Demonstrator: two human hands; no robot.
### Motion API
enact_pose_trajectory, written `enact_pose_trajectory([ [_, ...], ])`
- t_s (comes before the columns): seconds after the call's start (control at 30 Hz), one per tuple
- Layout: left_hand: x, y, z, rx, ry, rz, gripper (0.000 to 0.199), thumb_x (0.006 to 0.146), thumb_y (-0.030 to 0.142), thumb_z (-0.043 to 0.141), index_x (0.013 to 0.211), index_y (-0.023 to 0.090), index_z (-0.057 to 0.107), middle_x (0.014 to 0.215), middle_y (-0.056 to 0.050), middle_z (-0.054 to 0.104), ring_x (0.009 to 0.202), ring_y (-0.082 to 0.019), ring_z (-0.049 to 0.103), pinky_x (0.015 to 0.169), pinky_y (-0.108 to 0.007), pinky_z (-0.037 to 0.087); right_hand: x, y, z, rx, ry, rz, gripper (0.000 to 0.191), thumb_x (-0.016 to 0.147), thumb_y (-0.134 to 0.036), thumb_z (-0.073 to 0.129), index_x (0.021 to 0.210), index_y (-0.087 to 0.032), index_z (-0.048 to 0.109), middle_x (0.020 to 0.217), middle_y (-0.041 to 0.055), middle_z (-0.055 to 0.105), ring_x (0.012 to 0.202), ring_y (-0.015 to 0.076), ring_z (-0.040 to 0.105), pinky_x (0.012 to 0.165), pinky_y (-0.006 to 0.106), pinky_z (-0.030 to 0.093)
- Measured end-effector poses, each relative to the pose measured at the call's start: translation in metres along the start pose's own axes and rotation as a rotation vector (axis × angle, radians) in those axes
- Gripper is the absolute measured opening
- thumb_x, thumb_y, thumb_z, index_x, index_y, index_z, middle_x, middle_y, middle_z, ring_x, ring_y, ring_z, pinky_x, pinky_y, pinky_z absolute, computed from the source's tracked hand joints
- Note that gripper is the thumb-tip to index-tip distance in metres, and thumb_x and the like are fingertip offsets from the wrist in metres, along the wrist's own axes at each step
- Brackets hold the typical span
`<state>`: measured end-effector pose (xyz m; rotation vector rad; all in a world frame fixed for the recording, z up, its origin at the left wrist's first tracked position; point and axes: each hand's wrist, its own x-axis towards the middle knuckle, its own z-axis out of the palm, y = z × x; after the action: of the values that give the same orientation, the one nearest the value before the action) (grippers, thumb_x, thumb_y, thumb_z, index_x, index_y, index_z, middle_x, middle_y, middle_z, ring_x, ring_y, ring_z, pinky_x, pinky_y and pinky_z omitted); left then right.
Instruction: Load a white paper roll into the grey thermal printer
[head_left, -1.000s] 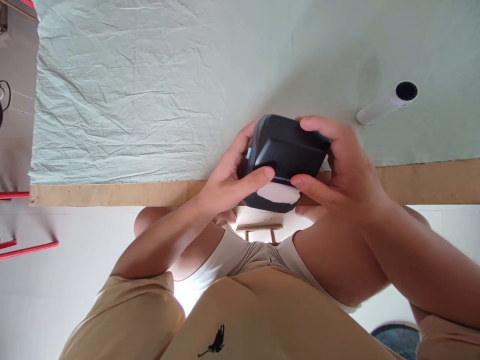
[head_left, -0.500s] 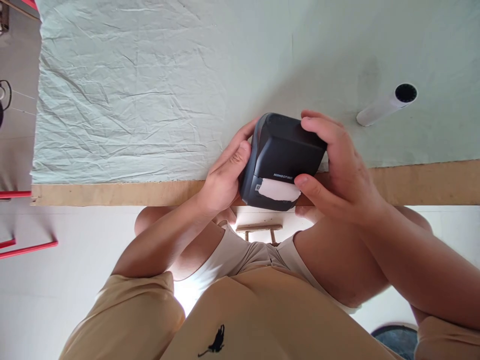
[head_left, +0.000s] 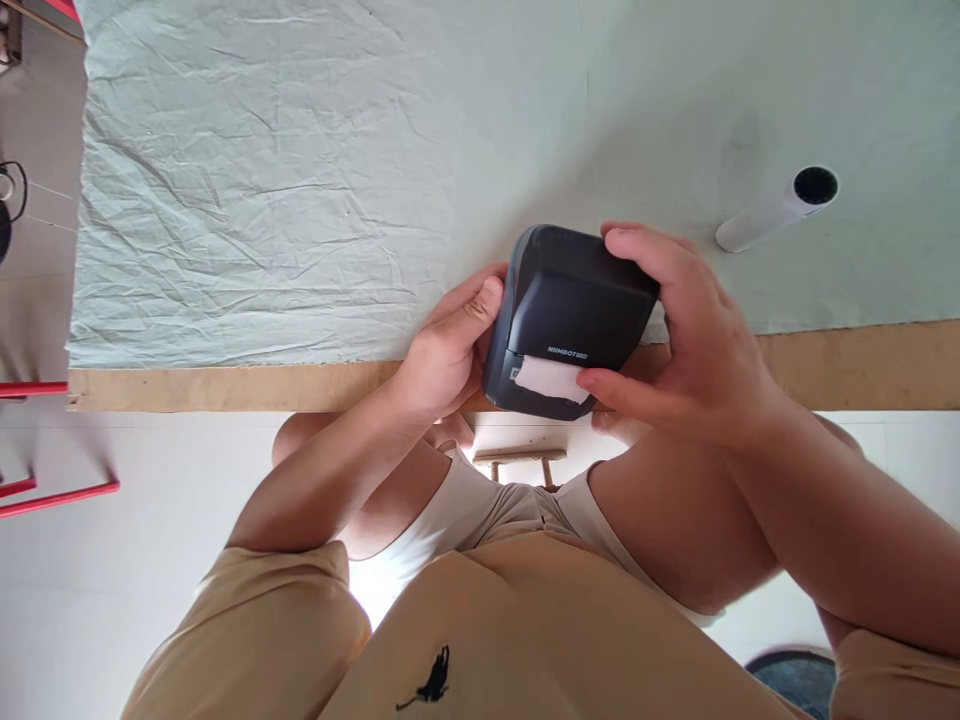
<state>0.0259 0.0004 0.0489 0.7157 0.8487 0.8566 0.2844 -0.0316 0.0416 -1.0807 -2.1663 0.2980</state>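
**Black, boxy, round-cornered plastic printer (head_left: 589, 305) held two-handed**

Printer sits straight in front of the person, between the hands, over the near wooden edge (head_left: 225, 388) of the surface. Whether its underside touches anything cannot be told from above. Pale lettering, "NIIMBOT", shows on the cover.

Left hand (head_left: 450, 345): grasping the printer's left flank, thumb laid along the side, fingers curling behind and partly hidden. Right hand (head_left: 694, 335): also grasping, fingers hooked over the far right corner, thumb reaching in at the near end.

Key relation: a short white paper strip (head_left: 547, 378) lies across the printer's near end, just below the lettering. Its long axis runs left to right, dipping slightly rightward. The right hand is nearer; its thumb tip touches the strip's right end. The left thumb stays clear of the paper, up by the left side. Printer body slants a little, far end toward the right; foreshortening hides which way is longest.

Around: creased pale green cloth (head_left: 262, 200) covers the surface. A white cylindrical tube with a dark end (head_left: 757, 220) stands beyond the right hand, well apart from the printer.
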Motion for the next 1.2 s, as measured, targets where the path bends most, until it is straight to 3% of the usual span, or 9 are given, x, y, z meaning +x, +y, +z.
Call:
enact_pose_trajectory([
  [0.13, -0.001, -0.001, 0.006, 0.023, 0.001, 0.077, 0.054, 0.121, 0.072, 0.075, 0.111, 0.021, 0.089, 0.073, -0.002, 0.075, 0.082, -0.026, 0.085, 0.072, -0.036, 0.070, -0.002, 0.008, -0.008, -0.031, -0.007, -0.004, 0.080, 0.123, -0.067, 0.079, 0.193, -0.037, 0.051, 0.183, 0.0166, 0.072, 0.164, 0.0400, 0.080, 0.128, 0.069, 0.078],
  [0.23, -0.004, 0.001, 0.006, 0.037, -0.025, 0.062, 0.056, 0.115, 0.079, 0.084, 0.108, 0.024, 0.084, 0.076, -0.001, 0.077, 0.088, -0.029, 0.091, 0.072, -0.036, 0.072, -0.002, 0.003, -0.009, -0.095, 0.116, -0.008, 0.074, 0.116, -0.070, 0.090, 0.178, -0.035, 0.072, 0.145, 0.0125, 0.081, 0.126, 0.0327, 0.086, 0.099, 0.056, 0.082],
  [0.33, -0.007, 0.003, 0.000, 0.107, -0.046, 0.065, 0.053, 0.104, 0.075, 0.100, 0.110, 0.026, 0.083, 0.078, 0.000, 0.076, 0.089, -0.029, 0.091, 0.078, -0.039, 0.076, -0.002, -0.012, -0.004, -0.043, 0.260, 0.036, 0.059, 0.116, -0.051, 0.094, 0.172, -0.039, 0.078, 0.085, -0.0069, 0.069, 0.068, 0.0142, 0.066, 0.057, 0.030, 0.059],
  [0.43, -0.006, 0.003, -0.010, 0.214, -0.110, 0.088, 0.054, 0.099, 0.075, 0.106, 0.117, 0.028, 0.086, 0.096, -0.003, 0.087, 0.109, -0.034, 0.093, 0.094, -0.046, 0.080, -0.004, -0.024, 0.000, 0.113, 0.346, 0.117, 0.048, 0.121, -0.033, 0.085, 0.168, -0.042, 0.078, 0.063, -0.0164, 0.061, 0.045, 0.0086, 0.052, 0.043, 0.026, 0.041],
  [0.63, -0.002, -0.002, -0.018, 0.267, -0.143, 0.112, 0.068, 0.102, 0.088, 0.097, 0.125, 0.026, 0.084, 0.121, -0.009, 0.093, 0.117, -0.031, 0.090, 0.093, -0.040, 0.076, -0.003, -0.021, -0.009, 0.141, 0.442, 0.123, 0.035, 0.120, -0.040, 0.085, 0.155, -0.043, 0.083, 0.124, 0.0002, 0.088, 0.077, 0.0211, 0.090, 0.048, 0.035, 0.059],
  [0.73, -0.003, -0.004, -0.017, 0.303, -0.148, 0.132, 0.073, 0.101, 0.093, 0.096, 0.125, 0.026, 0.084, 0.121, -0.009, 0.093, 0.117, -0.031, 0.090, 0.095, -0.040, 0.076, 0.002, -0.023, -0.011, 0.112, 0.442, 0.216, 0.014, 0.114, -0.022, 0.082, 0.121, -0.033, 0.087, 0.097, -0.0020, 0.085, 0.060, 0.0157, 0.075, 0.047, 0.035, 0.052],
  [0.8, -0.003, -0.005, -0.017, 0.327, -0.163, 0.161, 0.077, 0.101, 0.097, 0.093, 0.127, 0.026, 0.085, 0.121, -0.010, 0.093, 0.115, -0.031, 0.089, 0.095, -0.040, 0.077, 0.004, -0.026, -0.011, 0.014, 0.380, 0.210, 0.019, 0.108, -0.013, 0.083, 0.108, -0.031, 0.087, 0.078, -0.0063, 0.079, 0.053, 0.0122, 0.067, 0.047, 0.031, 0.045],
  [1.03, 0.001, -0.009, -0.027, 0.407, -0.315, 0.237, 0.077, 0.104, 0.090, 0.095, 0.141, 0.023, 0.089, 0.120, -0.010, 0.093, 0.105, -0.027, 0.086, 0.090, -0.038, 0.075, 0.006, -0.029, -0.006, -0.191, 0.297, 0.181, 0.013, 0.108, -0.019, 0.086, 0.110, -0.032, 0.089, 0.084, -0.0084, 0.089, 0.058, 0.0125, 0.074, 0.052, 0.029, 0.046],
  [1.2, 0.001, -0.011, -0.030, 0.441, -0.298, 0.206, 0.082, 0.101, 0.095, 0.095, 0.142, 0.024, 0.091, 0.116, -0.009, 0.091, 0.098, -0.026, 0.082, 0.083, -0.038, 0.071, 0.006, -0.031, -0.015, -0.237, 0.088, 0.160, 0.012, 0.110, -0.026, 0.081, 0.104, -0.033, 0.089, 0.064, -0.0092, 0.074, 0.052, 0.0124, 0.063, 0.048, 0.030, 0.034],
])
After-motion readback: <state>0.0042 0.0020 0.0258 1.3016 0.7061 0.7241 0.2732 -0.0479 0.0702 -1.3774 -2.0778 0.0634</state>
